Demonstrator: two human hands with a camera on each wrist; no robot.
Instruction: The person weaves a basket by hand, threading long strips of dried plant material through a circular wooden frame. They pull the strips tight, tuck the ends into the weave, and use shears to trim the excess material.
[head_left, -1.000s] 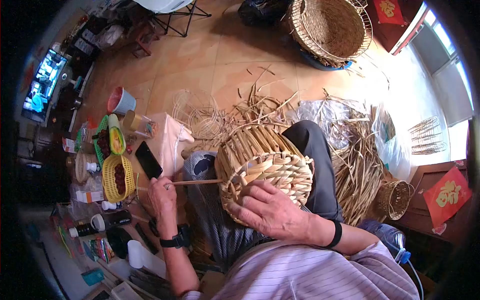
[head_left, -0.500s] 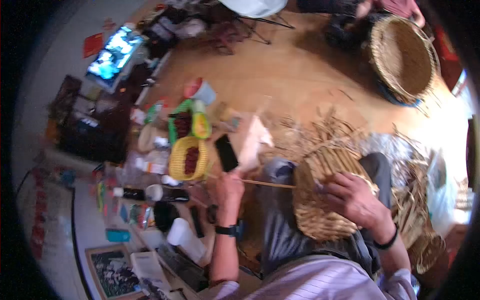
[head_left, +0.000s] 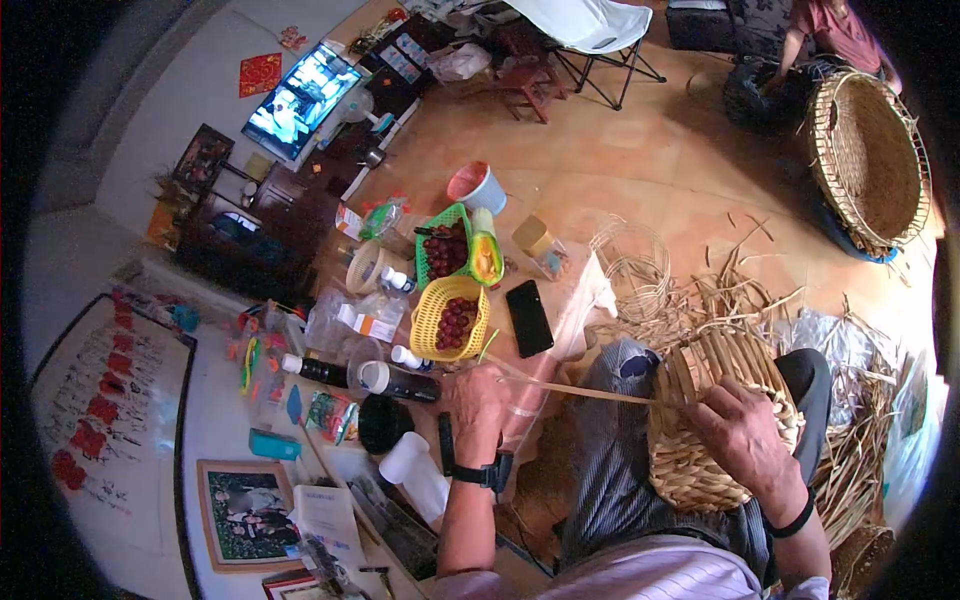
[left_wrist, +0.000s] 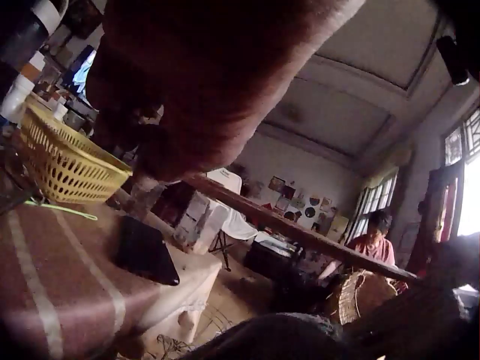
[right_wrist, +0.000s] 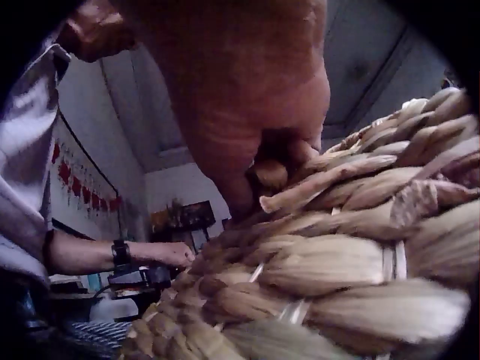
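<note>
A part-woven basket rests on the person's lap, its side covered in thick braided rows. From it a long flat strand runs left, pulled fairly straight, to the left hand, which pinches its end beside the table. In the left wrist view the strand leaves the curled left hand. The right hand lies on the basket's upper side, fingers bent down at the weave. Seen from the right wrist, the fingers of the right hand hold at the braided rows; the fingertips are partly hidden.
On the table at the left are a black phone, a yellow basket of dark red fruit, a green basket and bottles. Dry strands litter the floor. Another person is beside a large basket at the back right.
The head view has swung left, so the lap and table appear farther right. The left hand still holds the strand out to the left, and the right hand stays at the basket.
</note>
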